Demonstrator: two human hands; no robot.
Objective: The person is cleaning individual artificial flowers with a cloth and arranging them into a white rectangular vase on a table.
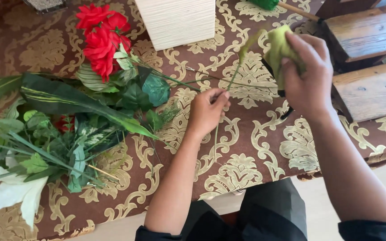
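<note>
Green stem [234, 78] pinched low between the left hand [207, 111] fingertips, closed on it, so it stands steady above the brown-and-gold tablecloth [255, 147]. Right hand [307, 76] is wrapped shut around a yellow-green cloth [279, 47] pressed at the stem's curved top, looks like wiping or shaping it. Red flowers [100, 38], big leaves [68, 100] and a white lily [14, 192] lie heaped on the left side of the table, well apart. White ribbed box [177, 20] sits beyond the hands.

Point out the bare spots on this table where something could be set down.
Bare tablecloth lies along the near edge, between the left hand and right hand. Another patch sits left of the white box. The foliage pile crowds the left side.
</note>
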